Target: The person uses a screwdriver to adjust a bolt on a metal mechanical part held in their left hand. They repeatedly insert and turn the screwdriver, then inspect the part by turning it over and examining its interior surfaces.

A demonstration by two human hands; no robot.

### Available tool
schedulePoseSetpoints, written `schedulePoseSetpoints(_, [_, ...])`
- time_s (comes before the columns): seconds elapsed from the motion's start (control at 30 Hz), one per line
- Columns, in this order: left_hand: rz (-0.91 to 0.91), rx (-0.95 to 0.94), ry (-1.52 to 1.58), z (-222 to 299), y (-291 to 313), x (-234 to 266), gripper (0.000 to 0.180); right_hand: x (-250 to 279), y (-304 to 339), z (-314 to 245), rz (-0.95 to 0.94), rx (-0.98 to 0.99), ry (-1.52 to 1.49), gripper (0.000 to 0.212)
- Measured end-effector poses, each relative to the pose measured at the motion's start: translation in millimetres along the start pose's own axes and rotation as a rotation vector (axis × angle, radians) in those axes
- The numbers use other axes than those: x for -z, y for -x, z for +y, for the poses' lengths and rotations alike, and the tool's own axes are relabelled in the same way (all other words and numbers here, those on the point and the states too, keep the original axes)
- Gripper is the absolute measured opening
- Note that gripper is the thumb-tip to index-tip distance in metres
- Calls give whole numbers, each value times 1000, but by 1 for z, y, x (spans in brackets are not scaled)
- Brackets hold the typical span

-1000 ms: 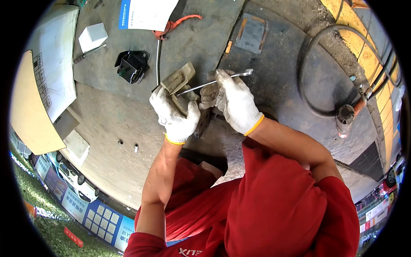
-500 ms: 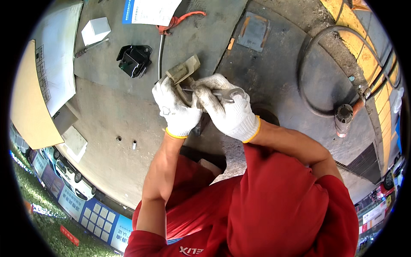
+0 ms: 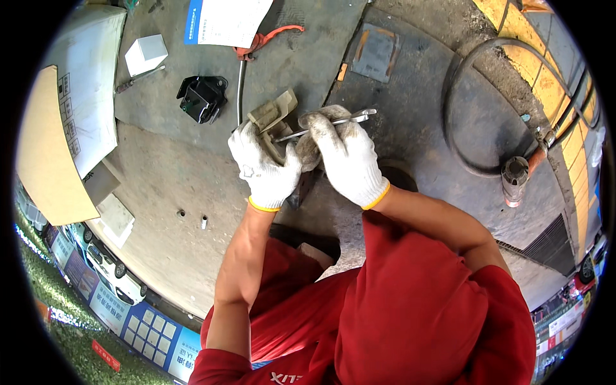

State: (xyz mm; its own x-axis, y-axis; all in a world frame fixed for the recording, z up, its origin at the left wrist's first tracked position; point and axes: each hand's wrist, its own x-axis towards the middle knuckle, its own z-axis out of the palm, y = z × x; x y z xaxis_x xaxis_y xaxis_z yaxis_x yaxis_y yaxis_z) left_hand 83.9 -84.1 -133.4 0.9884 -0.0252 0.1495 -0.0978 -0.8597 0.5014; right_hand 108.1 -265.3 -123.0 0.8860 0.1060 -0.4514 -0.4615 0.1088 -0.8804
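Observation:
White knit gloves with yellow cuffs cover both hands. My left hand (image 3: 263,163) is closed around a dull olive-beige part (image 3: 273,112), perhaps a bracket, which has a raised flap at its far end. Close beside it, my right hand (image 3: 343,151) grips a silver wrench (image 3: 351,119) between thumb and fingers. One end of the wrench sticks out to the right past the fingers, while its thin shank reaches left to the olive-beige part. Whether that tip touches the part I cannot tell. Dark grime marks the right glove's fingers.
Beyond my hands lie a black bracket-like part (image 3: 202,98), a white box (image 3: 145,55), a screwdriver (image 3: 140,78), a red-handled metal bar (image 3: 241,90) and a paper sheet (image 3: 230,19). Two small metal pieces (image 3: 204,222) sit left. A hose (image 3: 449,115) with an air tool (image 3: 515,176) curves at right.
My right hand has turned and shifted its hold, so the wrench now points up and to the right instead of lying across the glove. The left hand still holds the part in nearly the same place.

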Motion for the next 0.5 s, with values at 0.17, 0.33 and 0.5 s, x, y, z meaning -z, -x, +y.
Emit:
schedulePoseSetpoints(0.17, [-4, 5, 87, -14, 13, 2, 72, 6, -3, 9, -7, -291, -257, 31])
schedulePoseSetpoints(0.33, [38, 48, 225, -18, 19, -6, 75, 1, -8, 29, 83, -517, -824, 28])
schedulePoseSetpoints(0.5, [-44, 37, 148, -18, 21, 2, 72, 2, -9, 29, 90, -608, -941, 28])
